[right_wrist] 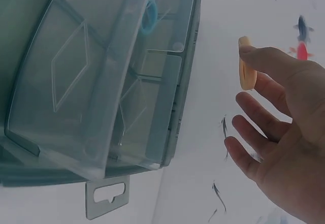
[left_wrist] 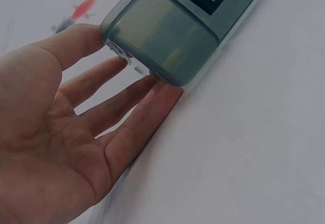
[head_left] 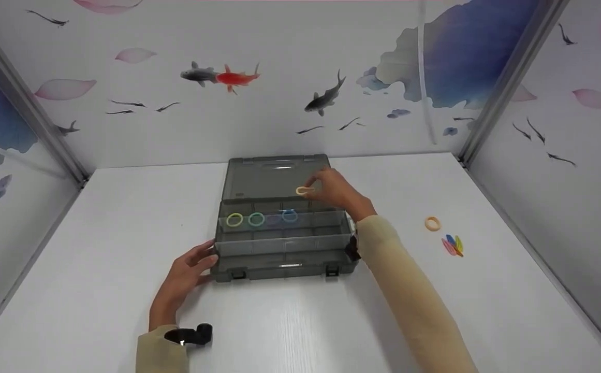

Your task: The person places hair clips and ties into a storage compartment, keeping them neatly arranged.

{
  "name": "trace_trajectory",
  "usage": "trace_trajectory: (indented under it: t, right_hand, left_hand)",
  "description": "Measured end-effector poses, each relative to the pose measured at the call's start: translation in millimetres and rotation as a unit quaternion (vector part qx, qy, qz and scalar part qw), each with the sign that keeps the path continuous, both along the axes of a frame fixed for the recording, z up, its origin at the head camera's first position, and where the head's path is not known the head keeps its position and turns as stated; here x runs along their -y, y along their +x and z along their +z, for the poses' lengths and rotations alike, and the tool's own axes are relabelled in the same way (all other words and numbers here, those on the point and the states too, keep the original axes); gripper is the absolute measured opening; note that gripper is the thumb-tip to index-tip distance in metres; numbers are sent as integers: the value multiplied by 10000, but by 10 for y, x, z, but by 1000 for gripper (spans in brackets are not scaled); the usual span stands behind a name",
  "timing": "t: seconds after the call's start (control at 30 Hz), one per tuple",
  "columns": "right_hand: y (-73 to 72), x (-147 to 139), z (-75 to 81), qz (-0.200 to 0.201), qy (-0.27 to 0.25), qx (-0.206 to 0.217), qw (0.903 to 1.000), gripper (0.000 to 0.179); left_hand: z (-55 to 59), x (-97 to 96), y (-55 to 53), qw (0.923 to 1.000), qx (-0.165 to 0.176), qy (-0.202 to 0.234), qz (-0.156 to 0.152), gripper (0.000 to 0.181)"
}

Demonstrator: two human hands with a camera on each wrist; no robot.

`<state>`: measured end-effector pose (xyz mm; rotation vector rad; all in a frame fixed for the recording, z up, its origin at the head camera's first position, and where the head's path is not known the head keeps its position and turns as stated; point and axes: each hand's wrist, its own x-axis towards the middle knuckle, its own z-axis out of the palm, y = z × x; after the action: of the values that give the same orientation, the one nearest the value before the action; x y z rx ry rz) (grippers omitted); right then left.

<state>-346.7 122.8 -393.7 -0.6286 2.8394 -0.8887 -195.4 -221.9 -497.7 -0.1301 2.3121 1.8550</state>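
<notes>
My right hand (head_left: 335, 187) pinches a pale orange ring (right_wrist: 247, 74) between thumb and forefinger, above the raised lid area of a grey see-through compartment box (head_left: 279, 273). The other fingers are spread loosely in the right wrist view. My left hand (head_left: 185, 270) touches the left end of the box with its fingertips, the fingers fairly straight. In the back row of the box lie a yellow ring (head_left: 228, 221), a green ring (head_left: 249, 220) and a blue ring (head_left: 283, 217). A faint purple ring shows between the green and blue ones.
The box's lid (head_left: 259, 178) is folded back toward the patterned rear wall (head_left: 279, 129). To the right on the white table (head_left: 98, 233) lie an orange ring (head_left: 427, 226) and a small cluster of coloured oval pieces (head_left: 449, 245). Side walls (head_left: 580, 166) enclose the table.
</notes>
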Motion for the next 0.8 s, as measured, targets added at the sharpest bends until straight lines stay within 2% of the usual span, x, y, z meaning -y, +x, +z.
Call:
trace_trajectory:
  t: [0.23, 0.47, 0.7, 0.8]
  right_hand:
    - [-29, -7, -124, -86, 166, 205, 9996, 31]
    - [-31, -19, -178, -201, 249, 373, 9988, 32]
    - [-27, 0, -241, -99, 372, 345, 9987, 27]
    - [-30, 2, -259, -64, 347, 385, 9986, 34]
  left_hand:
    - [-12, 10, -8, 10000, 23, 37, -9, 59]
    - [2, 21, -13, 10000, 62, 53, -19, 58]
    - [-2, 14, -19, 10000, 67, 34, 20, 56]
    - [-3, 9, -12, 10000, 71, 29, 24, 56]
